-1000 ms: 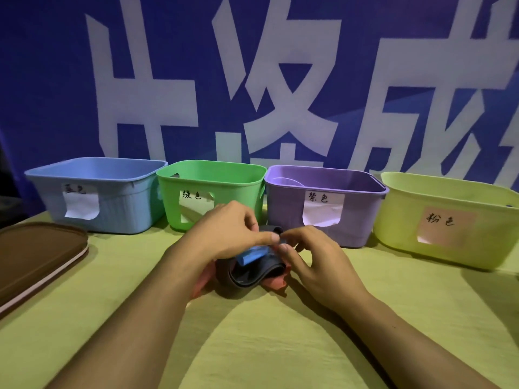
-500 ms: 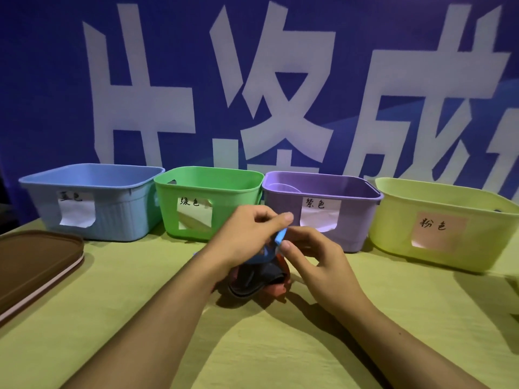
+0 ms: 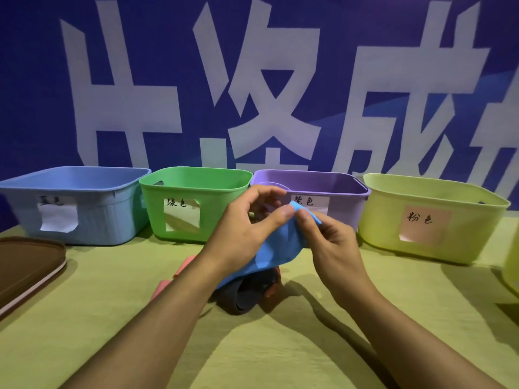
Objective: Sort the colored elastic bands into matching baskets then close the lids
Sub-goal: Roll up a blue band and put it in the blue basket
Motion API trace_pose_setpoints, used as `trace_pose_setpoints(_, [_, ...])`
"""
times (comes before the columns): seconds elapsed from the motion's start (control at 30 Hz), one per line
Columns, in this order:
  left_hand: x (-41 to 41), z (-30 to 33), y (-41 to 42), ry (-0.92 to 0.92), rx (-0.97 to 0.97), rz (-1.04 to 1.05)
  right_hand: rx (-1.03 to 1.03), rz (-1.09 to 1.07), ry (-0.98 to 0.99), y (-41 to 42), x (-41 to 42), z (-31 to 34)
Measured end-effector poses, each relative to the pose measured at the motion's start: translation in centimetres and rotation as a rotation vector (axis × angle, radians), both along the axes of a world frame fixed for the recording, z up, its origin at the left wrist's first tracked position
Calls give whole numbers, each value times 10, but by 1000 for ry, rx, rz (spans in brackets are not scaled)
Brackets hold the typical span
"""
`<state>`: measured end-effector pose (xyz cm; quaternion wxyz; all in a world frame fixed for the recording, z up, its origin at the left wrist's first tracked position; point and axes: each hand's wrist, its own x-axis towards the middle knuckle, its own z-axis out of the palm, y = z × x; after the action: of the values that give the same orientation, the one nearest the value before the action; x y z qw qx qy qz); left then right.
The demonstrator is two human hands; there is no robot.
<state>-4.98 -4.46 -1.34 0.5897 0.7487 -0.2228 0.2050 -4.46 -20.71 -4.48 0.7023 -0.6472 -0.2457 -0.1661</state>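
Fingers (image 3: 286, 213) on 1 blue band (image 3: 276, 248), 4 baskets (image 3: 196, 189)

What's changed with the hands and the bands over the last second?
Both hands, left and right, lifted the blue band up out of the pile, its lower end trailing to the heap. Both pinched it throughout. The four baskets and the brown lid stayed put.

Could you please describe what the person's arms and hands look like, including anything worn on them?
Both forearms are bare to the frame's lower edge, with no sleeves visible. The left hand and right hand wear no gloves, rings, watch or bracelet, and the fingernails look short and unpainted.
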Motion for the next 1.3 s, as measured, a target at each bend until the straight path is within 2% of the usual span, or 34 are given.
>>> trace_pose_setpoints(0.23, [-4,-7,-4,226,181,-146,137,-115,-42,-16,1,16])
trace_pose_setpoints(0.4, [-12,-2,-8,286,185,-259,306,-206,-33,-31,4,27])
trace_pose_setpoints(0.47, [-15,-2,-9,363,184,-321,330,-247,-12,-39,8,28])
trace_pose_setpoints(0.6, [-21,-8,-13,542,257,-496,320,-311,19,-46,14,24])
trace_pose_setpoints(0.73, [-25,-11,-19,597,395,-538,349,-360,37,-50,19,22])
trace_pose_setpoints(0.83, [-26,-12,-20,664,400,-573,333,-382,59,-53,23,19])
trace_pose_setpoints(1.1, [-33,-11,-23,858,434,-828,293,-370,75,-55,30,12])
trace_pose_setpoints(1.2, [-34,-10,-24,918,452,-824,262,-332,110,-54,37,6])
trace_pose_setpoints(1.3, [-30,-15,-21,922,554,-748,144,-313,112,-52,43,-3])
